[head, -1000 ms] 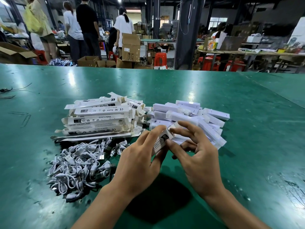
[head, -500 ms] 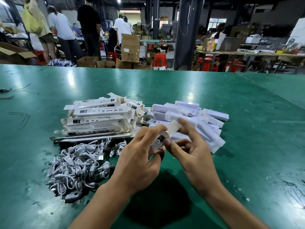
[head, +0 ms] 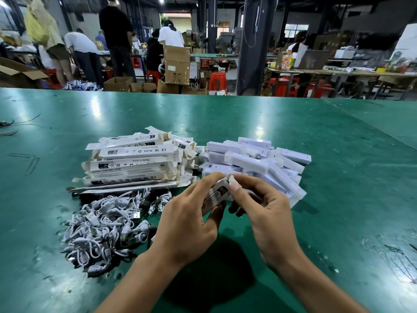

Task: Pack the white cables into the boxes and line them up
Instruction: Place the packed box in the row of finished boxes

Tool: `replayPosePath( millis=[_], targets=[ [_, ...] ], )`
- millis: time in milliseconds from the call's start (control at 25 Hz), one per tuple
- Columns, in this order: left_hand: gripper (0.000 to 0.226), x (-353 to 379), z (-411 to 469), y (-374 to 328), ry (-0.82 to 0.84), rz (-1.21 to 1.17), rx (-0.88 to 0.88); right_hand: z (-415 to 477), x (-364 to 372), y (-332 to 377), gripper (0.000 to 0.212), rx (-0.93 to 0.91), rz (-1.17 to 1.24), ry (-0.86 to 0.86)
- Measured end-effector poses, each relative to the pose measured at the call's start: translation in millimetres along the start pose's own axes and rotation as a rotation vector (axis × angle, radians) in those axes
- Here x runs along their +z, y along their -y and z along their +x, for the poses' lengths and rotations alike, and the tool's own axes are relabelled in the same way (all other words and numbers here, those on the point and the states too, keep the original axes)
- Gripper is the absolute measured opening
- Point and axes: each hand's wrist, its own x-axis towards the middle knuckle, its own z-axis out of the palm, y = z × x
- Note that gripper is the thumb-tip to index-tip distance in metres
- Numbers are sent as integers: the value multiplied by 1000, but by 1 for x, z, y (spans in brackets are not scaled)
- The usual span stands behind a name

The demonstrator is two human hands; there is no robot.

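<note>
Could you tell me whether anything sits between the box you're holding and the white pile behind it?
Nothing visible does; the box, held by the left hand and right hand, is just in front of the white pile.

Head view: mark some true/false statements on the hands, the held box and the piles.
1. The left hand grips a small printed box. True.
2. The right hand lies flat on the table. False: it is raised, and its fingers pinch the flap at the box's far end.
3. The loose white cables lie in a heap to the left of both hands. True.
4. The stack of flat printed boxes sits to the right of the pile of plain white pieces. False: the stack is to the left of that pile, behind the cables.
</note>
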Motion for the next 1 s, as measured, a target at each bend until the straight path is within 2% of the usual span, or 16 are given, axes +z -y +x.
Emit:
replayPosePath(
  millis=[160, 240, 320, 520, 600, 680, 840, 1000],
  targets=[
    [52, 2, -1, -1, 5, -10, -13, 1, 1, -2, 22, 131, 199, -34],
    [51, 2, -2, -1, 17, 12, -3, 2, 0, -2, 16, 137, 189, -66],
    [51, 2, -2, -3, 39, 55, 25, 0, -1, -4, 6, 99, 84, -96],
    [57, 3, -3, -5, 87, 212, 45, -7, 2, -13, 15, -38, -238, -145],
    [56, 3, -3, -6, 84, 229, 23, -9, 2, -17, 19, -133, -425, -135],
    [56, 3, -4, -7, 76, 234, 13, -11, 3, -19, 25, -177, -500, -124],
    [58, 2, -4, -5, 76, 240, 17, -11, 6, -21, 29, -141, -389, -64],
    [66, 3, -4, -3, 90, 187, 32, -6, -2, -16, 22, -109, -299, -62]
  ],
)
